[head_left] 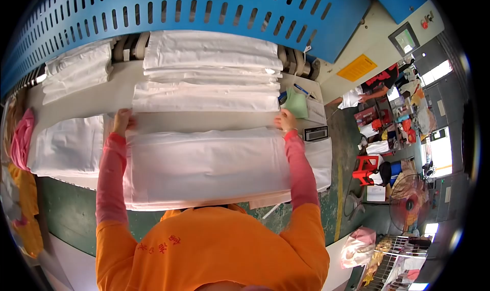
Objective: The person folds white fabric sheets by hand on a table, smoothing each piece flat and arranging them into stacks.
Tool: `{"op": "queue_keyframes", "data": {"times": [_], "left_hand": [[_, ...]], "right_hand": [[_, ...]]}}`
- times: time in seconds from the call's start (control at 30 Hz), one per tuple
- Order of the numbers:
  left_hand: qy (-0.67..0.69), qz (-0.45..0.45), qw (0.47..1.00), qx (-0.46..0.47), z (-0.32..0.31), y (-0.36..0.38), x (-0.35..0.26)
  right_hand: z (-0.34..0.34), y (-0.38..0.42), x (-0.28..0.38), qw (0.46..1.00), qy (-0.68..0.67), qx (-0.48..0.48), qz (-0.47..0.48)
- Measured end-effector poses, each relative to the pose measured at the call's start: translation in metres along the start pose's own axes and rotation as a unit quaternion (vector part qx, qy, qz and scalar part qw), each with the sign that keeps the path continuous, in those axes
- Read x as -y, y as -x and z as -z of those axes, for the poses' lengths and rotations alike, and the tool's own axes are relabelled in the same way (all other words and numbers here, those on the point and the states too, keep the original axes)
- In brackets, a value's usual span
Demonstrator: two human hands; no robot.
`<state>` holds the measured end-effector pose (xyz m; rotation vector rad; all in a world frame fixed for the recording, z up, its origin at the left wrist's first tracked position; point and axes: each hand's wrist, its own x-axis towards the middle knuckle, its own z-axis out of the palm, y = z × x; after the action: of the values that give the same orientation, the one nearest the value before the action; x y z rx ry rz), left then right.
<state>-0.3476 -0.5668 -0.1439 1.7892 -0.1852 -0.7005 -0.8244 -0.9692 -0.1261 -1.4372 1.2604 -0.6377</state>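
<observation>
In front of my body a broad white folded cloth (pixel 209 161) lies flat on top of a layered stack, with pinkish edges showing along the near side. My left hand (pixel 122 121) is at its far left corner, fingers curled in and somewhat blurred. At the far right corner my right hand (pixel 286 120) is closed in a pinch on the cloth's edge. Just beyond both hands, a pile of folded white cloths (pixel 209 94) rests on the pale table (pixel 125 77). A smaller folded white cloth (pixel 69 145) lies left of my left arm.
A blue slotted machine cover (pixel 204 10) overhangs the table's far side. Another white cloth (pixel 79 69) lies at the far left. To the right are a green cloth (pixel 297 103), a small display box (pixel 316 133) and a control screen (pixel 406 40). A person (pixel 380 84) handles white cloth beyond.
</observation>
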Motion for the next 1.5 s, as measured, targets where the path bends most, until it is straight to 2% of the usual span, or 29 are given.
{"op": "queue_keyframes", "data": {"times": [0.07, 0.17, 0.23, 0.33, 0.37, 0.43, 0.47, 0.6, 0.7, 0.77, 0.8, 0.83, 0.9, 0.93, 1.0, 1.03, 1.07, 1.1, 1.17, 1.23, 1.27, 1.3, 1.33, 1.37, 1.4, 1.43, 1.5], "left_hand": [[0.090, 0.008, 0.993, 0.075, -0.015, -0.009, -0.003], [0.015, -0.003, 0.997, 0.070, -0.019, 0.001, -0.011], [0.121, 0.052, 0.989, 0.066, -0.023, 0.053, -0.045], [0.285, 0.074, 0.952, 0.088, 0.000, 0.082, -0.084], [0.339, 0.077, 0.933, 0.098, 0.010, 0.089, -0.090], [0.342, 0.040, 0.926, 0.156, 0.021, 0.112, -0.118], [0.330, 0.064, 0.932, 0.135, 0.023, 0.118, -0.134], [0.303, -0.078, 0.943, 0.113, 0.031, 0.148, -0.156], [0.279, -0.159, 0.947, 0.010, 0.029, 0.194, -0.153], [0.203, -0.140, 0.967, -0.065, 0.044, 0.208, -0.123], [0.185, -0.140, 0.972, -0.039, 0.061, 0.204, -0.093], [0.167, -0.142, 0.976, -0.010, 0.069, 0.197, -0.072], [0.201, -0.122, 0.969, 0.070, 0.047, 0.206, -0.085], [0.217, -0.112, 0.964, 0.109, 0.036, 0.209, -0.095], [0.243, -0.157, 0.947, 0.137, 0.017, 0.200, -0.118], [0.257, -0.179, 0.938, 0.150, 0.006, 0.197, -0.131], [0.259, -0.197, 0.930, 0.174, -0.008, 0.201, -0.149], [0.252, -0.206, 0.926, 0.190, -0.030, 0.213, -0.168], [0.243, -0.229, 0.917, 0.218, -0.081, 0.241, -0.201], [0.224, -0.214, 0.891, 0.331, -0.132, 0.247, -0.208], [0.192, -0.193, 0.887, 0.373, -0.171, 0.272, -0.226], [0.181, -0.158, 0.868, 0.435, -0.212, 0.283, -0.232], [0.145, -0.095, 0.852, 0.494, -0.258, 0.300, -0.242], [0.120, -0.041, 0.817, 0.562, -0.305, 0.313, -0.246], [0.116, -0.009, 0.809, 0.576, -0.354, 0.330, -0.243], [0.079, 0.041, 0.770, 0.632, -0.407, 0.344, -0.241], [0.048, 0.090, 0.740, 0.665, -0.503, 0.377, -0.224]], "right_hand": [[-0.018, -0.016, -0.001, 0.999, -0.045, -0.007, -0.006], [-0.022, -0.016, 0.003, 0.997, -0.079, 0.009, -0.017], [-0.016, -0.002, 0.017, 0.997, -0.078, 0.019, -0.022], [0.013, 0.020, 0.061, 0.949, -0.265, 0.130, -0.109], [0.019, 0.029, 0.081, 0.930, -0.321, 0.119, -0.133], [0.038, 0.035, 0.104, 0.914, -0.353, 0.145, -0.136], [0.043, 0.041, 0.117, 0.909, -0.365, 0.150, -0.135], [0.057, 0.089, 0.161, 0.959, -0.273, 0.077, 0.013], [0.064, 0.144, 0.166, 0.971, -0.221, 0.002, 0.091], [0.077, 0.170, 0.141, 0.978, -0.183, 0.002, 0.104], [0.086, 0.178, 0.120, 0.981, -0.165, 0.008, 0.101], [0.089, 0.189, 0.108, 0.983, -0.179, -0.009, 0.027], [0.089, 0.206, 0.096, 0.963, -0.268, -0.007, -0.002], [0.097, 0.212, 0.098, 0.956, -0.293, -0.022, 0.020], [0.111, 0.225, 0.101, 0.935, -0.345, -0.048, 0.061], [0.134, 0.233, 0.092, 0.958, -0.200, -0.085, 0.188], [0.157, 0.240, 0.083, 0.939, -0.054, -0.155, 0.301], [0.167, 0.265, 0.110, 0.910, -0.381, -0.114, 0.115], [0.213, 0.304, 0.117, 0.900, -0.366, -0.186, 0.148], [0.277, 0.334, 0.117, 0.874, -0.366, -0.249, 0.198], [0.324, 0.354, 0.117, 0.912, 0.007, -0.301, 0.277], [0.362, 0.366, 0.123, 0.814, 0.380, -0.312, 0.310], [0.369, 0.362, 0.144, 0.715, 0.509, -0.444, 0.179], [0.380, 0.351, 0.162, 0.632, 0.567, -0.515, 0.115], [0.390, 0.340, 0.180, 0.546, 0.609, -0.574, 0.037], [0.413, 0.325, 0.191, 0.517, 0.613, -0.596, 0.040], [0.475, 0.272, 0.195, 0.653, 0.388, -0.631, 0.157]]}}
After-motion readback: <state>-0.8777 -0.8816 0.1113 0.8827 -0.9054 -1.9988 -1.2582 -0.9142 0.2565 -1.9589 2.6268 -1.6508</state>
